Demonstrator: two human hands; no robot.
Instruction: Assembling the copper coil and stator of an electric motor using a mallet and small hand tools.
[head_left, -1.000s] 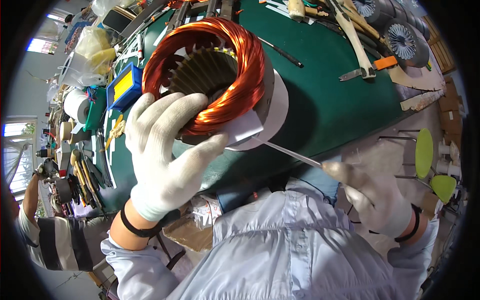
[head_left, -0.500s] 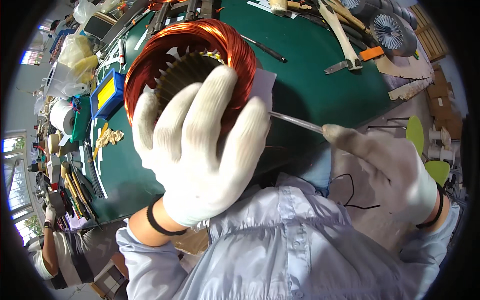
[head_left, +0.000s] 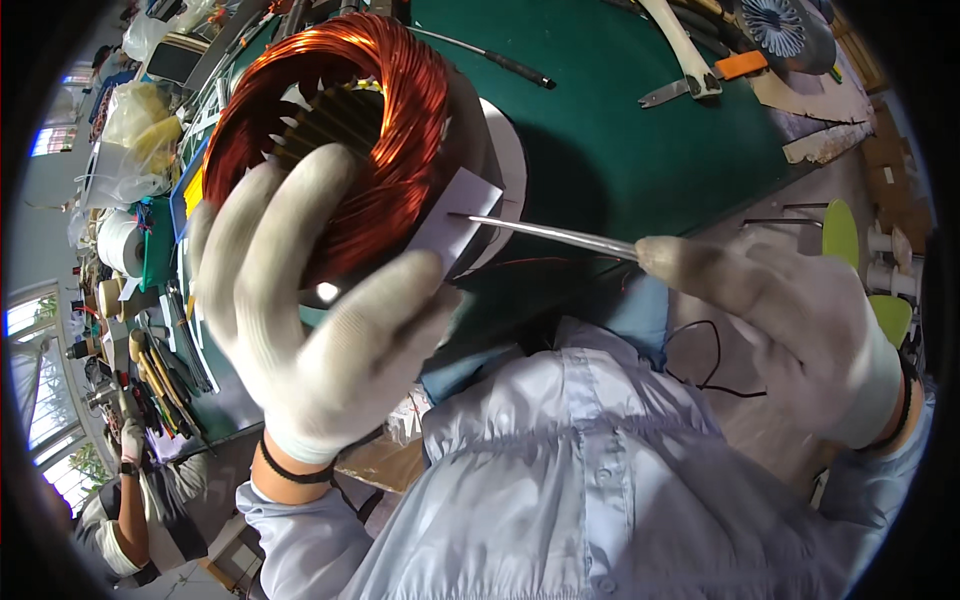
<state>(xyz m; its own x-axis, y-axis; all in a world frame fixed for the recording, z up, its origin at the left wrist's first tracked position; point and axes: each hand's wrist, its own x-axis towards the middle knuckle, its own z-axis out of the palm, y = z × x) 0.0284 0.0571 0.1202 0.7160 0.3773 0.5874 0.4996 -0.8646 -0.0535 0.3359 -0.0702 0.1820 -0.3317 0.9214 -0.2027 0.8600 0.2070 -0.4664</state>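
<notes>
A motor stator with thick copper windings rests on the green table, its opening facing up and left. My left hand, in a white glove, lies across its near left side. The fingers are spread over the winding's rim and the thumb points toward a white paper slip. That slip stands out from the stator's near right side. My gloved right hand is closed on a thin metal rod, whose tip is at the slip. The rod's rear end is hidden in my palm.
On the table lie a black-handled tool and an orange-handled knife at the back. A blue tray stands left of the stator. Several hand tools lie at the left edge, near another person.
The stator appears further left and turned, showing more of its right side and the white slip. My left hand shifted left with it. The rod's tip, hidden before, now shows against the slip.
</notes>
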